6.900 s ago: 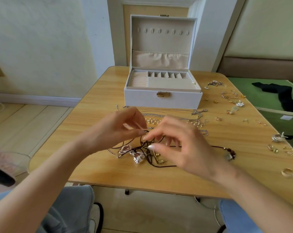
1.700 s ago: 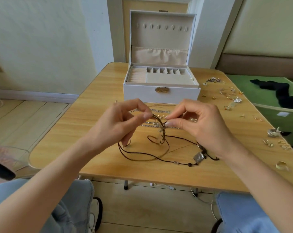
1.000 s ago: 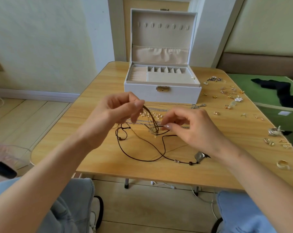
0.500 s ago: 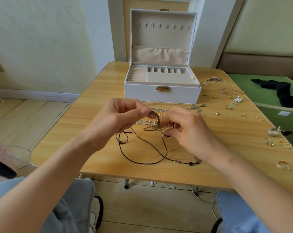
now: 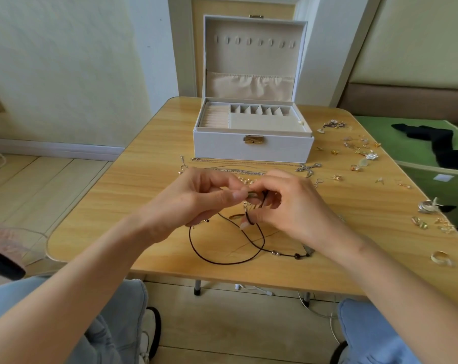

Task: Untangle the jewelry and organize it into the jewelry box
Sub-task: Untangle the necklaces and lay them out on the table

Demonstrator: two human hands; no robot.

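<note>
Being worked loose at the centre of the frame: a thin dark-brown cord necklace (image 5: 224,263) strung with a few small beads, hanging from the fingers and looping onto the light wooden table (image 5: 143,179) just below them, with a small brass-coloured ring-shaped piece (image 5: 253,194) caught at its upper end. Pinching that piece between thumb and forefinger of the left hand (image 5: 196,203); curling the right hand (image 5: 288,206) round the cord just beside it, fingertips of both nearly touching. Judging from this, sitting early in the task: untangling under way, sorting not yet begun. Standing open at upper centre, a white rectangular jewelry box (image 5: 251,151) with beige lining, its compartments looking bare. Waiting in front of it, fine silver chains (image 5: 235,170); lying scattered toward the right edge, small gold and silver earrings and rings (image 5: 359,151).
</note>
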